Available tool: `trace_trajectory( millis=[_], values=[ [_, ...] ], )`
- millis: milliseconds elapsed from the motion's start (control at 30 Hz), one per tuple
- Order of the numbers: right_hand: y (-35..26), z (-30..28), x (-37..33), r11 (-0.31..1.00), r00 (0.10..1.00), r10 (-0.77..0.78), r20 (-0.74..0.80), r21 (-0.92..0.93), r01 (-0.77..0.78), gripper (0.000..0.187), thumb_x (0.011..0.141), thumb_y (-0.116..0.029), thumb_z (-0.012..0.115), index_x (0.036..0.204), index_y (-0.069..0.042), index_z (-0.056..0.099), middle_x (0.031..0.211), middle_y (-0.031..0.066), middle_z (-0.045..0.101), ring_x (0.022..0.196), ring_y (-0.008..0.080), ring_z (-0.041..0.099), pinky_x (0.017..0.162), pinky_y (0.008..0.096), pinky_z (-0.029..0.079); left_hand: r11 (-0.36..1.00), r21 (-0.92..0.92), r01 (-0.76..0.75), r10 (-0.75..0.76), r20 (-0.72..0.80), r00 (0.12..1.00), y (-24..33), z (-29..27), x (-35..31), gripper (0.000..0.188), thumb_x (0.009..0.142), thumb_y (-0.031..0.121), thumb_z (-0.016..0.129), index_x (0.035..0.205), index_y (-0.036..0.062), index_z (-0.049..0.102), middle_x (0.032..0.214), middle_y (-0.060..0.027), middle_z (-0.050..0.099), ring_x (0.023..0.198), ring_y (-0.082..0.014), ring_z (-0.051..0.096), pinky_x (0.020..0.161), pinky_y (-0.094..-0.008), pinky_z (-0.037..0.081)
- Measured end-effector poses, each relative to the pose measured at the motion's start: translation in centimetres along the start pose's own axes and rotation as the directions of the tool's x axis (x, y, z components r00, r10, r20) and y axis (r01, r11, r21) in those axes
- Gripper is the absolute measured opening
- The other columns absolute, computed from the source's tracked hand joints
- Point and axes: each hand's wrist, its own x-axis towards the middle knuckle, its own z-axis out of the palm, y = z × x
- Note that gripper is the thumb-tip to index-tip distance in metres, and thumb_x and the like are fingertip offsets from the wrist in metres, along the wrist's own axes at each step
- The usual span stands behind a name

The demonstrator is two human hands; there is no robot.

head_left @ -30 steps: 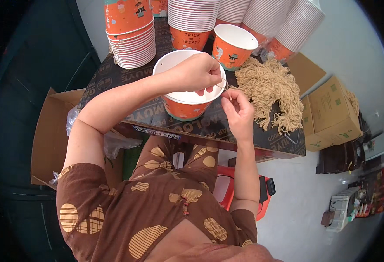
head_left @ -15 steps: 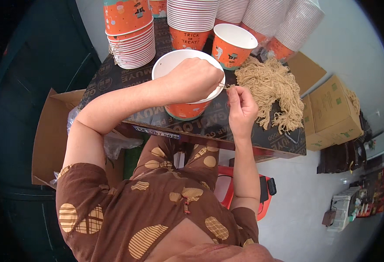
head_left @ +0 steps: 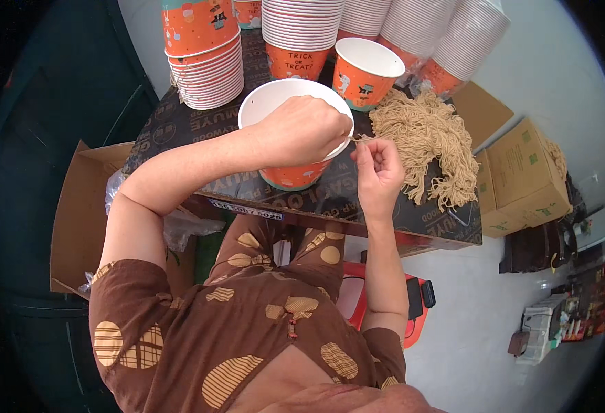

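Observation:
An orange paper bucket (head_left: 292,176) with a white inside stands near the table's front edge. My left hand (head_left: 309,129) is closed over its mouth, at the right side of the rim, and hides part of the opening. A short piece of beige cord (head_left: 359,139) runs from my left hand to the fingertips of my right hand (head_left: 379,172), which pinches it just outside the rim. How the cord meets the bucket wall is hidden behind my left hand. A small hole shows in the bucket's far left wall.
A heap of beige cords (head_left: 426,141) lies on the dark table (head_left: 213,168) to the right. Behind are a single orange bucket (head_left: 366,79), stacked buckets (head_left: 209,76) and more stacks (head_left: 301,27). Cardboard boxes (head_left: 526,179) stand at right, another (head_left: 86,206) at left.
Both hands stay by the rim. My right fingers have shifted slightly and opened a little at the cord; the bucket has stayed in place.

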Motion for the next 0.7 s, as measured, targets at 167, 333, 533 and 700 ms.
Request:
trace_trajectory(
  millis=[167,333,533,700],
  values=[
    [0.3,-0.4,-0.2,0.988,1.0,-0.007,0.015,-0.157,0.01,0.007,0.092,-0.003,0.062,0.088,0.002,0.063,0.072,0.0009,0.062,0.06,0.0036,0.051,0.055,0.0218,0.043,1.0,-0.011,0.0,0.0,-0.005,1.0,0.0,0.0,0.0,0.011,0.08,0.01,0.065,0.084,0.0007,0.071,0.076,-0.017,0.069,0.069,-0.0346,0.066,0.065,-0.0425,0.052],
    [0.1,0.0,0.2,0.993,0.999,-0.006,-0.032,-0.121,0.002,0.007,0.092,-0.001,0.062,0.095,0.003,0.067,0.075,0.0046,0.065,0.061,0.0063,0.054,0.056,0.0239,0.045,1.0,-0.015,-0.008,0.008,-0.007,1.0,0.0,-0.1,0.0,0.012,0.081,0.01,0.065,0.085,0.0004,0.071,0.075,-0.0169,0.068,0.069,-0.0346,0.066,0.064,-0.0426,0.052],
    [-0.4,0.4,0.9,0.948,0.982,-0.19,0.013,-0.258,0.187,0.009,0.089,0.001,0.064,0.096,0.004,0.068,0.079,0.0091,0.065,0.067,0.0103,0.057,0.061,0.0244,0.046,1.0,-0.028,0.002,-0.002,-0.014,1.0,0.0,-0.3,0.0,0.012,0.081,0.01,0.066,0.085,0.0005,0.071,0.075,-0.0173,0.068,0.069,-0.0347,0.066,0.064,-0.0425,0.052],
    [-0.8,0.5,0.6,0.985,0.996,-0.066,-0.052,-0.165,0.056,0.008,0.09,0.001,0.064,0.097,0.003,0.065,0.078,0.0023,0.062,0.063,0.0051,0.053,0.057,0.0219,0.045,0.999,-0.05,0.003,-0.004,-0.024,1.0,-0.1,-0.3,0.0,0.012,0.081,0.009,0.066,0.086,0.0002,0.071,0.075,-0.0173,0.068,0.069,-0.0349,0.066,0.064,-0.0421,0.052]
  ],
)
